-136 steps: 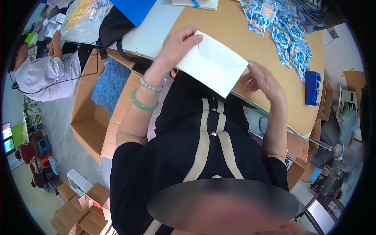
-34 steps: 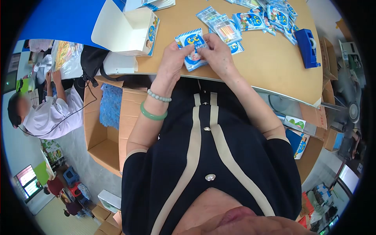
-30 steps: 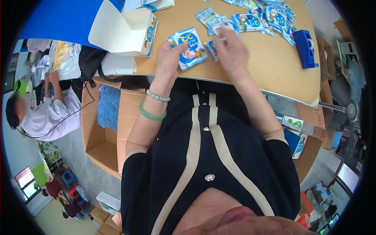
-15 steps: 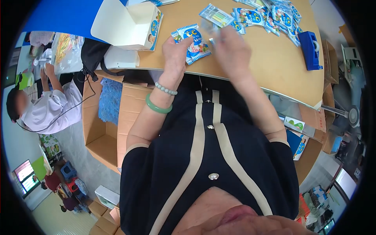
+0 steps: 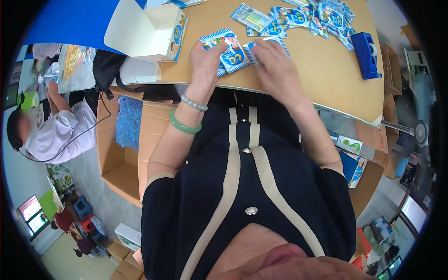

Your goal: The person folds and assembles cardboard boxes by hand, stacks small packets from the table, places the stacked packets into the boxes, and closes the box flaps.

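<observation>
My left hand [image 5: 205,60] pinches a blue-and-white printed snack packet [image 5: 234,57], its thumb lying on the front. Behind its lower edge shows part of what looks like a second packet. On the right, my right hand [image 5: 276,70] has its fingers on another such packet [image 5: 282,43], partly covered by the fingers. A clear sachet with coloured strips [image 5: 251,17] lies just beyond that hand. More printed packets [image 5: 291,17] lie in a loose pile at the far right of the table.
An open white carton [image 5: 148,39] stands at the table's left, by a blue surface [image 5: 70,23]. A blue tape dispenser [image 5: 366,56] sits near the right edge. Below left is an open cardboard box [image 5: 119,170]. A co-worker in a pale top [image 5: 65,133] is at far left.
My right hand has come down from beside the clear sachet onto a printed packet. My left hand keeps its packet, now tilted a little differently. The view has shifted slightly.
</observation>
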A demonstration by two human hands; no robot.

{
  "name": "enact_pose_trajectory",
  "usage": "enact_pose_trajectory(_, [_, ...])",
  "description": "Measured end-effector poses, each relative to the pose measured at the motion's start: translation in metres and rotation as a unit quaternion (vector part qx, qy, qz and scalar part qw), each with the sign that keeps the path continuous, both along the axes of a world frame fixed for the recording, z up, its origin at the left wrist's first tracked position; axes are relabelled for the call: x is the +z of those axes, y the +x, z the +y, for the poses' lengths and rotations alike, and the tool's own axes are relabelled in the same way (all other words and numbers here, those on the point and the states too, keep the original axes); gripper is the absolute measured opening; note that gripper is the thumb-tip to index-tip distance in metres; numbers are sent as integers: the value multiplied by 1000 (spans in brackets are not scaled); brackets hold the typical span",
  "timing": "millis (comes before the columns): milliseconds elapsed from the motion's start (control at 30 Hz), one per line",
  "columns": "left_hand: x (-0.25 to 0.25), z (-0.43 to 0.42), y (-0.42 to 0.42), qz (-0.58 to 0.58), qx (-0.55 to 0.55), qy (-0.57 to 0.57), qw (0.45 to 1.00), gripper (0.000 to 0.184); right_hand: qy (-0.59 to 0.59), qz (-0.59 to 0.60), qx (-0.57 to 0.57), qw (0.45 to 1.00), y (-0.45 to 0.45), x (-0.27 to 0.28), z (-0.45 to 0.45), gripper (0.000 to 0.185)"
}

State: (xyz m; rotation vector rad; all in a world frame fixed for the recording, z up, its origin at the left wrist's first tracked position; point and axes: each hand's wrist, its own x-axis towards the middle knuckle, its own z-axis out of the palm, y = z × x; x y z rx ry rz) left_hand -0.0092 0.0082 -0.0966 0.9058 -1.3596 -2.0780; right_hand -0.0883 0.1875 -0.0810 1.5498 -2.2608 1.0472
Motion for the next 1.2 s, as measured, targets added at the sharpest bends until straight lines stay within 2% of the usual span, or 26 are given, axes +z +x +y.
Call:
enact_pose_trajectory(33, [0,0,0,-2,6,0,1000,27,1,-1,-1,1000,-10,-3,9,25])
enact_pose_trajectory(133, [1,3,1,-7,8,-1,1000,27,71,99,-2,993,-39,-12,27,25])
enact_pose_trajectory(167, [2,3,0,-5,9,-3,1000,27,70,99,-3,993,-43,-15,27,25])
enact_pose_trajectory(267, [4,3,2,-16,22,-17,999,26,181,106,-43,977,-42,-15,18,25])
enact_pose_trajectory(300, [3,2,3,-27,35,-25,999,26,177,107,-39,978,-42,-14,13,25])
enact_pose_trajectory(400, [0,3,6,-35,47,-56,997,25,128,-153,-137,970,-23,-5,-15,26])
enact_pose_trajectory(433, [-2,5,4,-26,41,-77,996,25,128,-156,-137,970,-13,-5,-29,26])
enact_pose_trajectory(500, [-4,11,0,-15,31,-99,994,25,72,-243,-79,964,3,-2,-56,32])
enact_pose_trajectory(633, [2,12,0,35,69,-97,992,27,40,-278,-69,957,17,-7,-70,33])
enact_pose_trajectory(733, [11,10,1,-52,-7,-118,992,28,55,-300,-8,952,5,-14,-70,37])
enact_pose_trajectory(933, [-15,-3,-10,-55,11,-98,994,22,95,-329,80,936,-13,4,-58,37])
enact_pose_trajectory(1000, [-20,-5,-8,-52,23,-110,992,24,150,-269,5,951,-30,29,-58,38])
enact_pose_trajectory(1067, [-18,-4,-6,-65,30,-107,992,23,178,-244,-30,953,-50,16,-59,39])
enact_pose_trajectory(1100, [-15,-3,-6,-75,32,-105,991,22,186,-44,-87,978,-67,-4,-63,34])
enact_pose_trajectory(1133, [-14,-4,-7,-83,35,-105,990,22,184,160,-142,959,-82,-22,-65,30])
enact_pose_trajectory(1200, [-12,-8,-6,-71,37,-100,992,22,204,141,-149,957,-91,-16,-67,27])
